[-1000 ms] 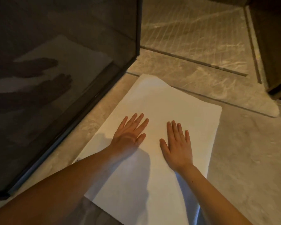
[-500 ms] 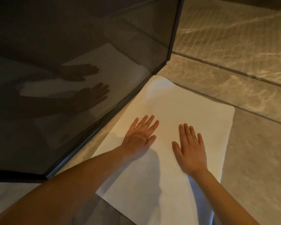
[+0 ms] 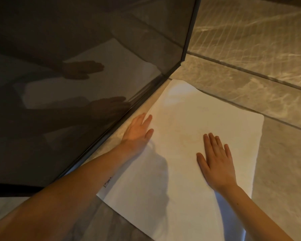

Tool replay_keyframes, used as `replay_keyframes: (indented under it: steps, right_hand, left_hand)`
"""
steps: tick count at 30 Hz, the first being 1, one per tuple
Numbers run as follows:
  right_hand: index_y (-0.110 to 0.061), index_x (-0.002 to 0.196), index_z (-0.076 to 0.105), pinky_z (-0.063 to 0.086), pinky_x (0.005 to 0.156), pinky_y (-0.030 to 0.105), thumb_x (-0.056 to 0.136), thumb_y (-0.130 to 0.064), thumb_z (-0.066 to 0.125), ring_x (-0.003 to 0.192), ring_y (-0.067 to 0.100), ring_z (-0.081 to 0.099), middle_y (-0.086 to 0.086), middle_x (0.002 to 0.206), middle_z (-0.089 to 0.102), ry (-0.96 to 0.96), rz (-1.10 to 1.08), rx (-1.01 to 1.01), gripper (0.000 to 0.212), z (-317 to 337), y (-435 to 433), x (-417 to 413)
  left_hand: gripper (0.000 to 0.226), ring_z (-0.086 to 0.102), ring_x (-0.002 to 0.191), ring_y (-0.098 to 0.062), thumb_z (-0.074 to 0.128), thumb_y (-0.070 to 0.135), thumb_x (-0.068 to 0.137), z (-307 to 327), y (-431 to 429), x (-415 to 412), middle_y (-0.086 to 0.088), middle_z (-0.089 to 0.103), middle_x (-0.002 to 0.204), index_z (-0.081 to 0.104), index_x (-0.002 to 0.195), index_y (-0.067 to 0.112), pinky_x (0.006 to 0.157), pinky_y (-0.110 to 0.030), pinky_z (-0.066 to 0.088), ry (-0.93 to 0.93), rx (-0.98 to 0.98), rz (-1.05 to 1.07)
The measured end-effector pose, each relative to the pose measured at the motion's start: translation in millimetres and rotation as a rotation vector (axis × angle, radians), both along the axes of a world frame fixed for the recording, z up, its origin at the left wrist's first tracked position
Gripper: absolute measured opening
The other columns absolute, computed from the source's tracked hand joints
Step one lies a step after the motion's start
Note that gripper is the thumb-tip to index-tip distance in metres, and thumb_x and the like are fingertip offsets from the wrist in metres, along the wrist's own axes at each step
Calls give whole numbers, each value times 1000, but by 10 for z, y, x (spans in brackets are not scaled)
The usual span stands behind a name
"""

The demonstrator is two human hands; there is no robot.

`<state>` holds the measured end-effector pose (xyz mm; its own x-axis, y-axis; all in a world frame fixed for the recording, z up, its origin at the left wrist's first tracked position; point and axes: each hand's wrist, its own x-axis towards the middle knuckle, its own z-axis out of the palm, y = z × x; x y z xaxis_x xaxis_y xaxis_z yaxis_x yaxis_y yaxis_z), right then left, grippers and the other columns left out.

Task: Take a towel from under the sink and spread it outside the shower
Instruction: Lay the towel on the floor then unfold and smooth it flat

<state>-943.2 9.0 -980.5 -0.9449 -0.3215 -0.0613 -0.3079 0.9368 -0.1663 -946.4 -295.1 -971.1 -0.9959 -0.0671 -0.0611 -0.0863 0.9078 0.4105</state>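
A white towel lies flat on the marble floor, its far edge along the raised shower threshold. My left hand rests palm down at the towel's left edge, fingers apart, close to the dark glass panel's bottom rail. My right hand lies flat on the towel's right half, fingers spread. Neither hand grips anything. A small label shows at the towel's left edge beside my left forearm.
A dark tinted glass panel with a black frame stands on the left and mirrors my hands and the towel. Beyond the threshold lies the ribbed shower floor. Grey marble floor spreads to the right of the towel.
My left hand slid left from the towel's middle to its left edge near the glass. The right hand stayed flat on the towel. The view shifted further left.
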Motion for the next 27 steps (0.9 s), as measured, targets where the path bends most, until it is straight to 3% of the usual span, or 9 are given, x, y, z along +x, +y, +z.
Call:
replay_keyframes:
  steps: [7, 12, 16, 19, 23, 27]
  right_hand:
    - [-22, 156, -2, -1, 122, 39, 97, -55, 7, 150, 14, -7, -3, 163, -1, -6, 4, -4, 67, 8, -5, -5]
    - [-22, 156, -1, -2, 122, 39, 96, -55, 6, 150, 13, -7, -3, 163, -2, -13, 4, -3, 69, 16, -7, 1]
    - [-21, 156, 0, -2, 122, 39, 96, -55, 5, 150, 14, -7, -3, 163, -1, -11, 4, -4, 69, 26, -15, 3]
    - [-21, 156, 1, -1, 122, 39, 96, -55, 6, 150, 14, -6, -2, 163, 0, -7, 4, -7, 69, 26, -13, 9]
    - [-21, 156, 2, 0, 122, 40, 97, -55, 7, 150, 14, -5, -2, 163, 0, -4, 3, -9, 69, 21, -8, 4]
    - [-22, 156, 1, -1, 122, 39, 96, -56, 6, 150, 13, -6, -3, 163, 0, -11, 1, -3, 69, 10, -6, 4]
  left_hand:
    - [45, 30, 135, -22, 50, 28, 97, 206, 53, -123, -6, 44, 146, 44, 142, 23, 108, -38, 35, 53, 52, 63]
    - [44, 26, 140, -24, 43, 32, 101, 199, 46, -84, -8, 37, 153, 42, 144, 24, 110, -39, 33, 23, -9, 26]
    - [46, 13, 147, -26, 31, 33, 104, 201, 88, -84, -7, 23, 159, 29, 150, 29, 116, -38, 21, -67, -83, 14]
    - [47, 4, 149, -22, 30, 34, 105, 202, 89, -15, -3, 15, 162, 25, 152, 32, 117, -34, 15, -65, -7, 6]
    - [46, 2, 149, -18, 35, 34, 104, 166, 42, 58, 2, 16, 162, 30, 150, 33, 117, -34, 13, -17, 94, -30]
    - [39, 17, 145, -19, 50, 26, 99, 163, 14, 31, 2, 33, 155, 51, 139, 29, 116, -35, 21, 71, 230, -21]
